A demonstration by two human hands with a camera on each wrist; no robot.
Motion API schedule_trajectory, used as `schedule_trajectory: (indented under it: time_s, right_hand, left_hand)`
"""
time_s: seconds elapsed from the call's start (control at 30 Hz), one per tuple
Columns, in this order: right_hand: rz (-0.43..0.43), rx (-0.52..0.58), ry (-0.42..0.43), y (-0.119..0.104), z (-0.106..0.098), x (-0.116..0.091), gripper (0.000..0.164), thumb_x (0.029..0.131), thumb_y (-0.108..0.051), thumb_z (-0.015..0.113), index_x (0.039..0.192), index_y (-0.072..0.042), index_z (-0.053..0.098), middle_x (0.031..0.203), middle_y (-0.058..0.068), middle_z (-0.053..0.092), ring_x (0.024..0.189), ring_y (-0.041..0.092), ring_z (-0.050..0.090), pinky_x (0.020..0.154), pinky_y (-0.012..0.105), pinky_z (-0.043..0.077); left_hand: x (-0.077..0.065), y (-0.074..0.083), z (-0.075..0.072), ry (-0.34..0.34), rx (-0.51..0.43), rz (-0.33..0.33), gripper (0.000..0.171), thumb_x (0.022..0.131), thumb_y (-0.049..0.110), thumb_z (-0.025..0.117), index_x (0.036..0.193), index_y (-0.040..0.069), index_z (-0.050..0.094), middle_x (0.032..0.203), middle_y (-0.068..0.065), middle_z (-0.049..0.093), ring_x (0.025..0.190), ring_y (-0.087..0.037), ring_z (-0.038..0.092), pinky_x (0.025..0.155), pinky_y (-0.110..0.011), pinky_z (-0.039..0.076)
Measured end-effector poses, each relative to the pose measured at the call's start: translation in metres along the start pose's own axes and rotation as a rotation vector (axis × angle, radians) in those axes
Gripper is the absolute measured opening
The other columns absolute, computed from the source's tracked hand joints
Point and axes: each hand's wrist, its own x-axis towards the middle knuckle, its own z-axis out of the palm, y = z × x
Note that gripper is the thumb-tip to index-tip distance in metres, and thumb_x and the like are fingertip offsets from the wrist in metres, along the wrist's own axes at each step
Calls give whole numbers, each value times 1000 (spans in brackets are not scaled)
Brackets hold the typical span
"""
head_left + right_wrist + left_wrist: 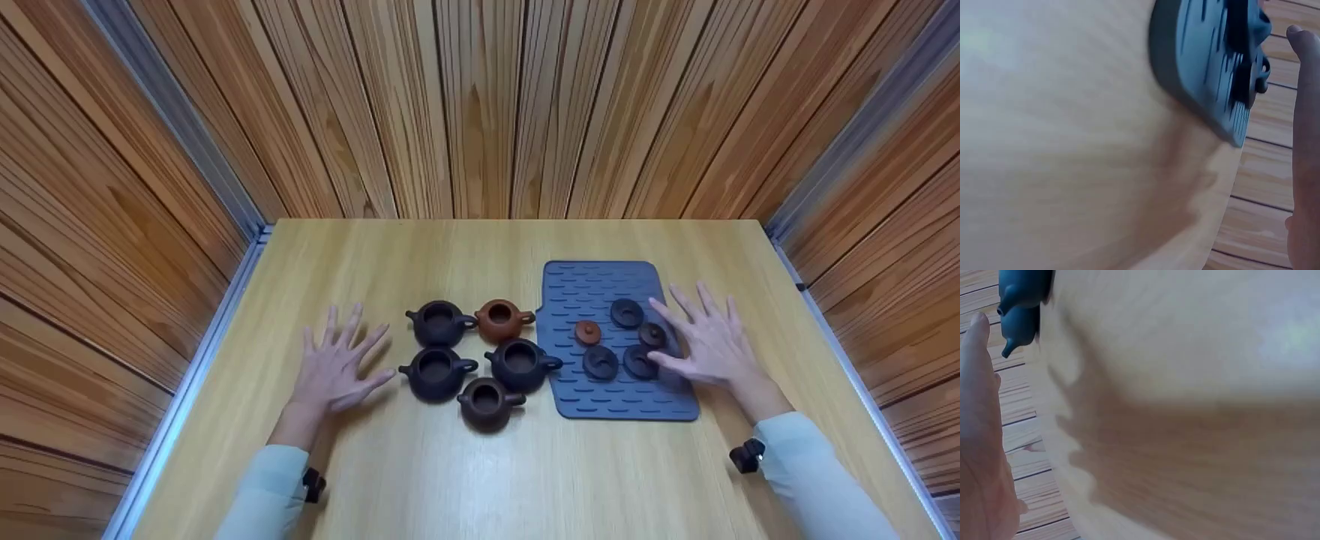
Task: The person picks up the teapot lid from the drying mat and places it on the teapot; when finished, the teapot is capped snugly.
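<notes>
Several small lidless teapots stand grouped mid-table in the head view: a reddish-brown teapot (pixel 502 330), a dark brown teapot (pixel 486 414) nearest the front, and black ones such as the left black teapot (pixel 431 386). My left hand (pixel 337 369) is spread, holding nothing, its thumb pointing toward that black teapot. On a blue-grey ridged mat (pixel 622 409) lie the loose lids, among them a reddish lid (pixel 587 332), a dark brown lid (pixel 652 334) and a black lid (pixel 601 363). Spread over the mat's right edge, my right hand (pixel 712 343) overlaps the lids with its thumb in this view.
The light wooden table (pixel 480 487) ends at a wood-plank wall (pixel 480 112) at the back. Metal frame rails (pixel 187 405) run along its sides. A dark wrist device (pixel 747 455) sits at each sleeve cuff. Hand shadows fall on the table in both wrist views.
</notes>
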Motion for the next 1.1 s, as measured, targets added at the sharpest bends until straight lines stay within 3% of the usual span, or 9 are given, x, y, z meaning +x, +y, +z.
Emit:
schedule_trajectory:
  time_s: [0.17,0.3,0.5,0.63,0.83,1.1]
  right_hand:
    - [-19,52,10,-11,-1,4,92,89,-64,80,168,-26,52,178,25,43,164,62,35,124,91,29]
    - [-13,149,39,-21,-2,2,88,91,-54,84,168,-23,54,177,26,43,160,57,42,121,86,36]
    - [18,327,82,-34,-1,-4,83,93,-36,89,167,-21,55,175,27,44,152,56,45,111,85,43]
    - [58,423,92,-40,3,-7,80,94,-27,91,166,-19,57,172,27,47,148,54,47,108,83,46]
    - [114,574,100,-51,11,-10,74,96,-16,90,163,-15,60,164,29,49,148,52,46,113,81,44]
    - [138,640,168,-58,21,-16,68,93,-7,91,156,-11,67,151,28,55,138,41,47,110,58,37]
  left_hand:
    - [1,6,2,-11,-123,21,84,101,70,62,174,33,43,189,-19,23,173,-60,14,128,-93,17]
    - [1,9,2,-26,-320,22,87,98,67,71,173,31,46,186,-21,32,172,-56,24,130,-89,18]
    - [3,13,0,-38,-617,-3,91,93,51,89,170,24,51,180,-20,43,167,-51,40,132,-79,31]
    - [7,18,2,-10,-762,44,90,88,35,97,165,12,57,174,-23,50,158,-49,51,132,-71,39]
    - [11,25,10,-7,-873,94,88,87,22,100,162,3,57,162,-25,60,135,-49,68,119,-70,51]
    - [11,34,16,-56,-931,80,84,86,17,100,160,7,60,155,-26,62,134,-47,69,121,-69,50]
